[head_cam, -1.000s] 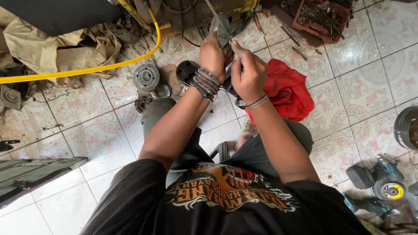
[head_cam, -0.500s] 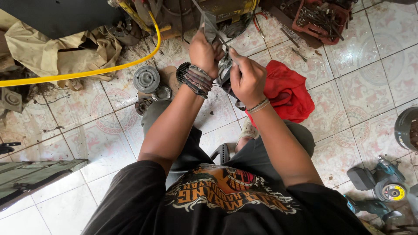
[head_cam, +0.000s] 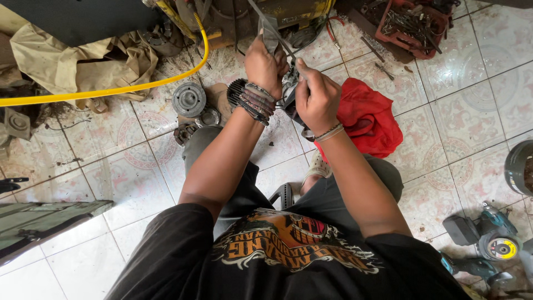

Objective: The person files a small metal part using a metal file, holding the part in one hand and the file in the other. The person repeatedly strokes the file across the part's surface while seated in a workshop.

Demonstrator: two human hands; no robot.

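Presently my left hand is clamped on a grey strip raised above the floor, and my right hand pinches a thin wire against a dark metal part. Fitting looks unfinished; loose parts lie unassembled on the tiles.

One yellow hose, one red cloth, one red tray, and maybe two grinders, partly cut off.

Wore black printed tee, grey trousers; stacked dark bracelets left wrist, thin bands right.
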